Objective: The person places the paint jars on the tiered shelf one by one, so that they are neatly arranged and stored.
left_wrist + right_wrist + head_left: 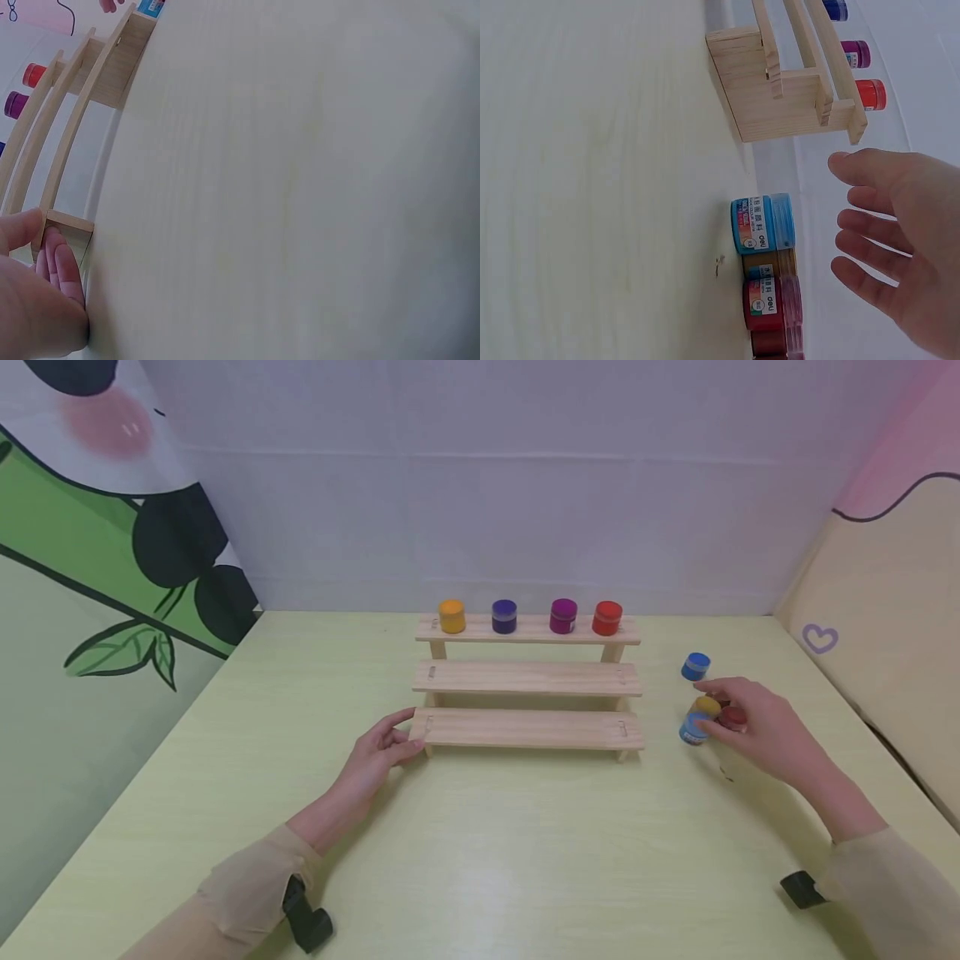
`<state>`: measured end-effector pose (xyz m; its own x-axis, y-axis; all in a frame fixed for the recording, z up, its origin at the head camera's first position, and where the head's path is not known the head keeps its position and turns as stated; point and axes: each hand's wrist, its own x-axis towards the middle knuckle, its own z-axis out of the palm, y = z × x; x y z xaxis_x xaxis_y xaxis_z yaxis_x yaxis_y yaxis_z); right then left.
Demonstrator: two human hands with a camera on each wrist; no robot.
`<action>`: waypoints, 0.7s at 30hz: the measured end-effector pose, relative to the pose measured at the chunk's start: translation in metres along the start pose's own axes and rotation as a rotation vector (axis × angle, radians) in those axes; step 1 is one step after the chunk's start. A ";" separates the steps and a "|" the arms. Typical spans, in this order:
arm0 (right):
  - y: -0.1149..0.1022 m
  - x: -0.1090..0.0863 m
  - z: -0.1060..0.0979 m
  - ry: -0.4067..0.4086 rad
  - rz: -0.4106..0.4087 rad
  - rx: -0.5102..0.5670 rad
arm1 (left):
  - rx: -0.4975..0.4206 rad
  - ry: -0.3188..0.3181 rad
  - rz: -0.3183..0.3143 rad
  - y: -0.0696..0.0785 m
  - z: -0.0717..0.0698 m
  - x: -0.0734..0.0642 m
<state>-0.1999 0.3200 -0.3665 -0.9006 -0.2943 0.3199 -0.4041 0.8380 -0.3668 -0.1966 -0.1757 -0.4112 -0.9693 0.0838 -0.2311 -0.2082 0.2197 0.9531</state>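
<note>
A three-tier wooden rack (525, 727) stands mid-table. My left hand (363, 770) grips the left end of its lowest board; in the left wrist view the thumb lies over the board and the fingers (66, 270) curl beneath. To the right, my right hand (772, 735) hovers over a cluster of paint jars, fingers spread and slightly bent. The right wrist view shows a gap between fingers and jars. In the cluster are a light blue jar (754, 225), an ochre jar (707, 706) and a red jar (763, 304), with darker red ones partly hidden by the hand.
On the top tier sit an orange-yellow jar (452, 617), a dark blue jar (504, 617), a purple jar (563, 617) and a red jar (607, 618). A blue jar (696, 666) stands behind the cluster. Printed cloth walls enclose the table (480, 860).
</note>
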 end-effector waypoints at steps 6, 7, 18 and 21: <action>0.005 -0.003 0.001 -0.012 -0.028 -0.049 | 0.002 -0.003 0.004 0.000 0.000 0.001; 0.006 -0.004 0.001 -0.017 -0.026 -0.049 | 0.002 -0.004 0.003 0.000 0.000 0.001; 0.011 -0.011 0.005 -0.044 0.001 -0.008 | -0.001 0.002 0.001 0.002 0.000 0.001; 0.012 -0.012 0.007 -0.072 0.006 0.020 | -0.003 0.002 0.001 0.001 0.000 0.001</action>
<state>-0.1948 0.3302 -0.3804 -0.9118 -0.3226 0.2542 -0.4015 0.8304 -0.3863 -0.1974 -0.1752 -0.4102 -0.9697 0.0822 -0.2302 -0.2081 0.2166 0.9538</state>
